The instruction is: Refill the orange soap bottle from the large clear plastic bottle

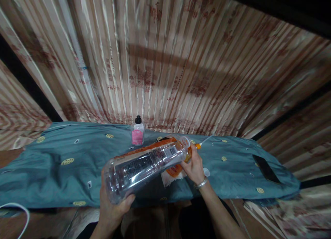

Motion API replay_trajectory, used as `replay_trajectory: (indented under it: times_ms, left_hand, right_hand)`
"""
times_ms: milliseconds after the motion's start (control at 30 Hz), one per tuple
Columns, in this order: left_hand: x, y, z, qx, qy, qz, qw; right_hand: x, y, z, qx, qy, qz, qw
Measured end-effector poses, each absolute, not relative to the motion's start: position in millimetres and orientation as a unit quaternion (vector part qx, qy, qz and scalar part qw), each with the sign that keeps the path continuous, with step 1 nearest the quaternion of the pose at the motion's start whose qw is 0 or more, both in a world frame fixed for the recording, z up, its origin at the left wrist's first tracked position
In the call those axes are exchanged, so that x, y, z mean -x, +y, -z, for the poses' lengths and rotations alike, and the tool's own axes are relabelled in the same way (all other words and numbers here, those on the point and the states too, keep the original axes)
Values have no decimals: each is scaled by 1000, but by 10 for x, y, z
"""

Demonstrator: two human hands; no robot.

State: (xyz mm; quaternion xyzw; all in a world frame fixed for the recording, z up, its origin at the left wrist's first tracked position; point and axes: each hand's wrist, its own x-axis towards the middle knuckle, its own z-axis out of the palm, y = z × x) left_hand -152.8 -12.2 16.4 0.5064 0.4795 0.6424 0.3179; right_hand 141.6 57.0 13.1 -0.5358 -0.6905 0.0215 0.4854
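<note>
A large clear plastic bottle [144, 166] with an orange label lies tilted across the view, its mouth raised to the right. My left hand [112, 204] is wrapped around its base, thumb along the underside. My right hand [193, 166] is closed at the mouth end, on a small amber container [188, 155] partly hidden by the fingers. An orange tip [198, 146] with a thin whitish nozzle or stick points up and right from there. Below the big bottle, an orange item on a white packet [167, 181] is partly covered. A small whitish cap [206, 172] lies beside my right wrist.
A small clear bottle [137, 136] with a pink label and black cap stands toward the back of the teal patterned cloth [85, 163]. A dark phone [266, 169] lies at the right. Pleated curtains [155, 59] hang behind; a white cable [26, 215] is at lower left.
</note>
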Motion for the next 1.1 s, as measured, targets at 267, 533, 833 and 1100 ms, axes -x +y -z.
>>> replay_trajectory:
  times_ms: [267,533,833,1100]
  left_hand:
    - [1503,-126,-174,-504,491,-642,305]
    - [1431,-134,-274,-467,486,-665,322]
    - [1391,-112,-320,-465,498,-664,309]
    - [1387,-121,-313,-444,490,-676,324]
  right_hand:
    - [-1417,560,-150,532,-696,-20,482]
    - [-1430,553,-155,536,-694,-30,479]
    - [-1455,568,-124,541,-691,-19,479]
    - [-1440,557,-172,542,-691,-23,479]
